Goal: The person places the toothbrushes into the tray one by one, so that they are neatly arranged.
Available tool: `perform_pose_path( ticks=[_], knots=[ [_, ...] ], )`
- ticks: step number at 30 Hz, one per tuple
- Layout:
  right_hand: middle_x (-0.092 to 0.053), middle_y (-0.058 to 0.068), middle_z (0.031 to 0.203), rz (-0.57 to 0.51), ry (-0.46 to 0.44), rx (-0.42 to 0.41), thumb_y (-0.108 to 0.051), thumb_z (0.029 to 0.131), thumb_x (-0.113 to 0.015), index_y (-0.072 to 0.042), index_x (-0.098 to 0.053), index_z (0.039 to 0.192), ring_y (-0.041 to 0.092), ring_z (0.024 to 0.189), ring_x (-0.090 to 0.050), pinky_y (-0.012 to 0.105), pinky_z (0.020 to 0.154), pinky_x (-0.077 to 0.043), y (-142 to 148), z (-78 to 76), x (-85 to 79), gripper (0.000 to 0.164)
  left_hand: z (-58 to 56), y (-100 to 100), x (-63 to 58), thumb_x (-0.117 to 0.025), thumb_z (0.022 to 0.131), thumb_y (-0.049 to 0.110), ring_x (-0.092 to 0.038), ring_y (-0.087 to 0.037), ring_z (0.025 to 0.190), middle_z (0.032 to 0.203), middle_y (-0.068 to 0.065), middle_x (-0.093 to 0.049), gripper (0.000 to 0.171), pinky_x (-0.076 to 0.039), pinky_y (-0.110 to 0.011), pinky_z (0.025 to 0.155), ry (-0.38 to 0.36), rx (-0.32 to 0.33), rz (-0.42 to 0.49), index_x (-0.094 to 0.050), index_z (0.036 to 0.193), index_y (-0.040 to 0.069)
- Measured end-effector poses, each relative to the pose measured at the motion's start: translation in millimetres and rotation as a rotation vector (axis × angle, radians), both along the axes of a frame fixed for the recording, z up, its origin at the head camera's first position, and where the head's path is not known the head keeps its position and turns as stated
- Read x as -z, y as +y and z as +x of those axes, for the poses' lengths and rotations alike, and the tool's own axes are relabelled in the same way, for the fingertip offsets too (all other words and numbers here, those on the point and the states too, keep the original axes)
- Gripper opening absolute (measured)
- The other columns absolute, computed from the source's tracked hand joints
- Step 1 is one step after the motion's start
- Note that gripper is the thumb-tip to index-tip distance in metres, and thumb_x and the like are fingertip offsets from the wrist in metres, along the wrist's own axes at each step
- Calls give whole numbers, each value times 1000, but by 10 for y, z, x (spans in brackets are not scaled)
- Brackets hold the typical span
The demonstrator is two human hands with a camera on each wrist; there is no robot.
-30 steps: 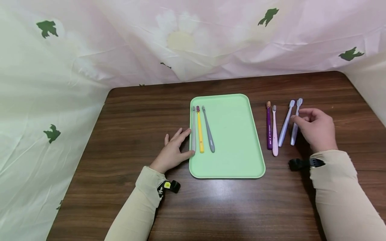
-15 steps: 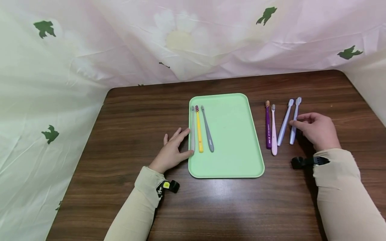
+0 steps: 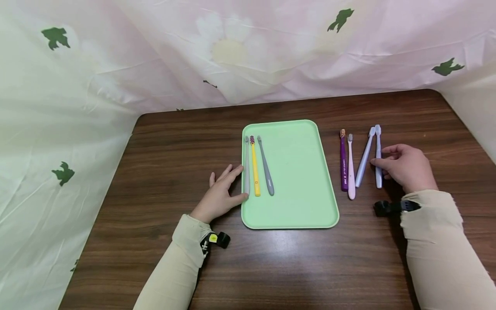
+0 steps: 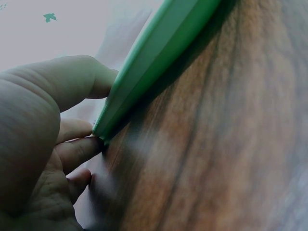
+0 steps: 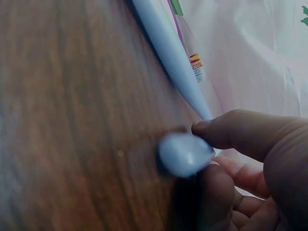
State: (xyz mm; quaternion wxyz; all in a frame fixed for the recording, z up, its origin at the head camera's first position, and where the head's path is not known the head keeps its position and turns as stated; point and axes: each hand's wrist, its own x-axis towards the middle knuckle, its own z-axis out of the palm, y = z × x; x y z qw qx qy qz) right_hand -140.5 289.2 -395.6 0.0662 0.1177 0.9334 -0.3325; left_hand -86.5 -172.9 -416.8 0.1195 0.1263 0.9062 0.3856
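Observation:
My right hand [image 3: 410, 168] pinches the rightmost light blue toothbrush [image 3: 378, 148] between thumb and fingers; its rounded handle end [image 5: 184, 155] faces the right wrist camera. A second light blue toothbrush [image 3: 364, 161] leans toward it, their heads nearly touching. Further left lie a pink toothbrush [image 3: 351, 172] and a purple toothbrush [image 3: 343, 163]. With fingers spread, my left hand [image 3: 218, 196] rests at the left rim of a green tray [image 3: 298, 185], the thumb on the rim. Inside the tray lie a light grey toothbrush [image 3: 246, 168], a yellow toothbrush [image 3: 255, 170] and a darker grey toothbrush [image 3: 266, 170].
Everything stands on a dark wooden table [image 3: 174, 150] with rounded far corners. A pale curtain [image 3: 271, 51] printed with birds and flowers hangs behind it and along the left. Each wrist wears a black strap with a small camera.
The rightmost light blue toothbrush has turned, from slanting to nearly straight, its head swinging left toward its neighbour. My right hand has shifted slightly toward the handle's lower part. The left hand stays put.

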Motion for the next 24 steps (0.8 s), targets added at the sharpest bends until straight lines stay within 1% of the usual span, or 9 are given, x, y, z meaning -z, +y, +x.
perform_pose_path(
  ticks=[4,10,14,19,21,24],
  knots=[
    [-70,20,89,-2,18,-3,-29,96,-68,10,-55,128,16,62,-66,32,51,-50,-1,0,11,52,-1,-2,8,-76,91,27,-14,-15,153,161,1,-35,79,14,-52,119,0,-2,-2,-35,158,17],
    [-69,20,92,-24,6,28,-32,98,-64,9,-53,131,14,62,-66,31,51,-52,6,-1,12,54,-5,5,2,-76,91,27,-14,-16,153,160,0,-35,79,13,-53,119,3,-4,-11,-35,158,17],
    [-69,19,91,-39,19,45,-30,98,-64,9,-52,132,13,61,-66,30,52,-53,-2,-3,9,53,-13,9,2,-76,91,27,-14,-16,153,160,0,-36,79,13,-54,119,6,-2,-14,-35,158,16],
    [-67,21,95,-52,33,60,-31,99,-62,10,-50,135,11,60,-65,28,52,-54,-18,-3,-4,55,-15,10,1,-76,91,27,-14,-16,153,160,-1,-37,78,12,-54,119,5,-3,-16,-36,158,16],
    [-67,20,95,-57,43,67,-31,99,-62,9,-50,136,11,60,-65,28,52,-54,-28,-4,-9,56,-12,8,-1,-76,91,27,-15,-17,153,160,-1,-37,79,13,-54,119,6,-1,-14,-36,157,16],
    [-67,16,93,-70,65,72,-31,99,-63,8,-51,135,10,59,-65,27,52,-55,-54,-7,-12,55,-9,1,-2,-76,91,27,-15,-17,153,160,-1,-37,79,13,-54,119,4,-1,-12,-35,158,16]
  ],
)
